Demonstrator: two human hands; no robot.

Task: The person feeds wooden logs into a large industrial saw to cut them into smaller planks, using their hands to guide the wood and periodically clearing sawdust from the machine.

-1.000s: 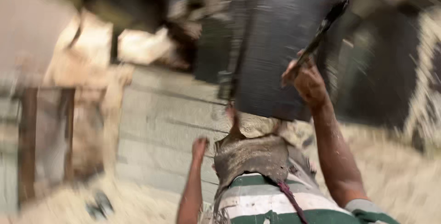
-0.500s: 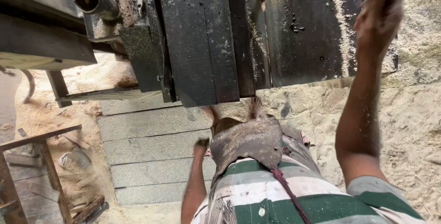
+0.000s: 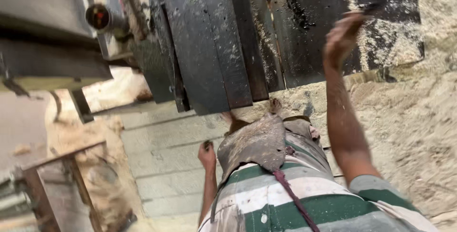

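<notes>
Head view, looking steeply down the person's own body: striped green-and-white shirt [image 3: 304, 198], dusty apron [image 3: 257, 141] over it. Right hand [image 3: 343, 34] raised against the dark machine housing [image 3: 209, 46], fingers bent around a thin dark edge or handle near the top; the blur leaves it unclear whether they actually clamp it. Sawdust [image 3: 376, 46] is banked on the housing just beside that hand. Left hand [image 3: 207, 153] hangs low by the hip, fingers curled in, seemingly empty, over the grey plank floor [image 3: 166, 165]. A wooden frame [image 3: 57, 184] stands at lower left, and a round pipe end [image 3: 97, 17] shows at upper left.

Judgement: working at the housing goes best with a firm wrap on the edge, wrist straight, loose dust kept off the palm.

Against half a second ago, the right hand has dropped slightly and shifted left along the housing; the left hand has barely moved. A full second ago the view was swinging and smeared; now it is steadier.
</notes>
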